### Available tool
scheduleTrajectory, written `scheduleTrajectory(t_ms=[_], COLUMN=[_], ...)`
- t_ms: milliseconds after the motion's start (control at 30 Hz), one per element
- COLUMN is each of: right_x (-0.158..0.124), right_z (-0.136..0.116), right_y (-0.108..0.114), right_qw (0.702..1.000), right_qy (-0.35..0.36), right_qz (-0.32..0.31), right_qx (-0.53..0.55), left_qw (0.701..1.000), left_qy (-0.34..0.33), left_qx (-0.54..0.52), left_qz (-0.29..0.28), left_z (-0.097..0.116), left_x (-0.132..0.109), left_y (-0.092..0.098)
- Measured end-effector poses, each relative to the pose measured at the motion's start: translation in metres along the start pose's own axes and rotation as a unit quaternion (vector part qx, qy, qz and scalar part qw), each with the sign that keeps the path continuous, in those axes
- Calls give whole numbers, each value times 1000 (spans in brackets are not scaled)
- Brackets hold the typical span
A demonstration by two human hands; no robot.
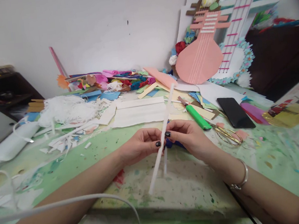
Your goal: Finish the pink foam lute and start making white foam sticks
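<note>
A long, narrow white paper strip [158,161] slants upward between my hands above the near part of the table. My left hand [144,144] pinches its middle from the left, thumb and fingers closed. From the other side my right hand [188,136] also pinches the strip, thumb against fingers. Partly hidden behind the right hand is a blue object [174,144] whose kind I cannot make out. A short translucent stick [165,163] points down beside the strip. Beyond the hands lies a folded white paper sheet [140,113].
A green utility knife [198,117], gold-handled scissors [228,134] and a black phone [235,113] lie at right. White string [64,110] and paper scraps [66,138] cover the left. Paper instruments [200,60] stand behind. A white cable [94,197] crosses in front of my left forearm.
</note>
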State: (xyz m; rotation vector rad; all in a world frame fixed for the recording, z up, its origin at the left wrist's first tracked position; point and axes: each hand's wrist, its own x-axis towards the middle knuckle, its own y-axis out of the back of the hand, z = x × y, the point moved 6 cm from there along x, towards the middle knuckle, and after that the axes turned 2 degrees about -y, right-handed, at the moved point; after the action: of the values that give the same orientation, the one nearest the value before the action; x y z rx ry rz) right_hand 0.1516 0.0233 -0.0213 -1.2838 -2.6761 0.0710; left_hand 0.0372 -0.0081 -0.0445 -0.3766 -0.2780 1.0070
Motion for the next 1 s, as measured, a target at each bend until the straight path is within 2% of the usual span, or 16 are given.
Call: scheduleTrajectory(t_ms=[200,767,1000], right_x=[0,0,1], right_z=[-1,3,6], right_y=[0,0,0], right_qw=[1000,1000,1000], right_qy=[-3,-21,-15], right_qz=[1,-6,-13], right_qx=[-6,0,9], left_qw=[1000,997,998], left_qy=[-2,24,12], left_qx=[10,-65,-60], left_qz=[0,-17,-9], left_z=[0,-5,-5], left_x=[0,1,2], left_y=[0,-4,-2])
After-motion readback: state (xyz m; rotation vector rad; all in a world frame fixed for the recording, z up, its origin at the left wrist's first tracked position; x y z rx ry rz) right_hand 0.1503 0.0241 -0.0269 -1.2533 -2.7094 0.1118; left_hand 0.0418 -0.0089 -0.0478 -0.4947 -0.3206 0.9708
